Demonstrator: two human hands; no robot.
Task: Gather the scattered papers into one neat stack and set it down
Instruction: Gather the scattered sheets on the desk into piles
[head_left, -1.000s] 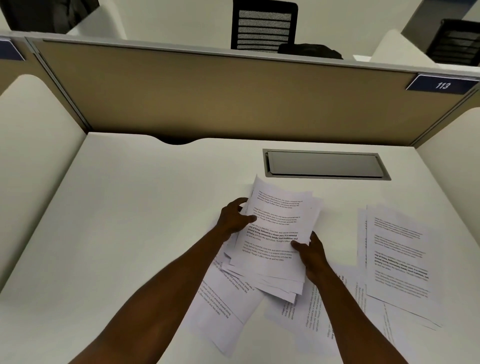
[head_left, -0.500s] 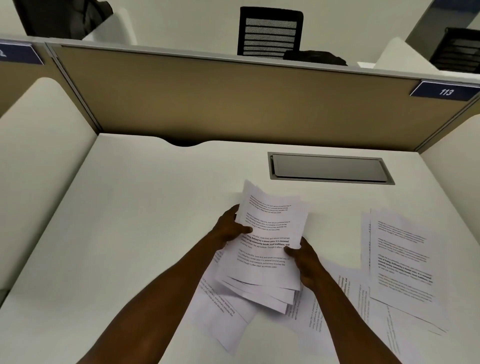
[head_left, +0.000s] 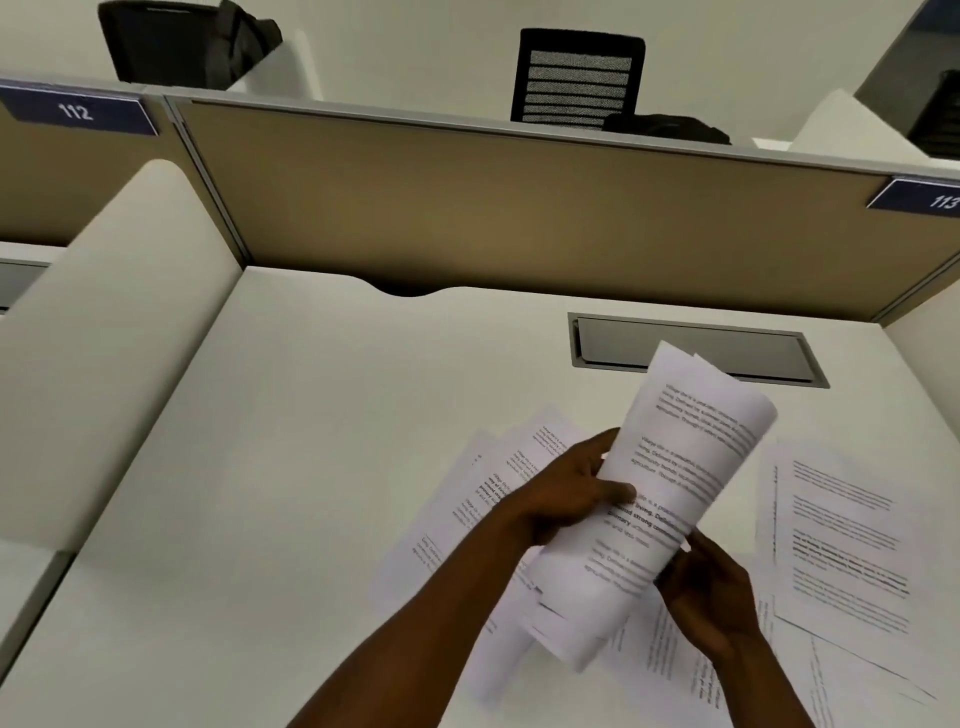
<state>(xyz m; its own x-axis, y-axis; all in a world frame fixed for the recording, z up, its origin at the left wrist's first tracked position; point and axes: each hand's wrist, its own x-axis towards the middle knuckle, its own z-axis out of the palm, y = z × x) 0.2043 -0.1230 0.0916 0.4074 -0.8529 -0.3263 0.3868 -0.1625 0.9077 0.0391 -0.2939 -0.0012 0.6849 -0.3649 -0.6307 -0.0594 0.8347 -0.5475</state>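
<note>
Both hands clamped on a curled bundle of papers (head_left: 675, 499), lifted above the counter (head_left: 291, 467): left hand (head_left: 566, 493) grips its left edge, right hand (head_left: 711, 592) its lower right. Loose sheets (head_left: 852, 540) lie scattered beneath and to the right.

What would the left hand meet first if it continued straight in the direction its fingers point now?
The left hand points right, and its thumb already presses the curled bundle of white printed paper sheets it holds. That bundle is first. The right hand probably comes after, though depth is unclear.
</note>
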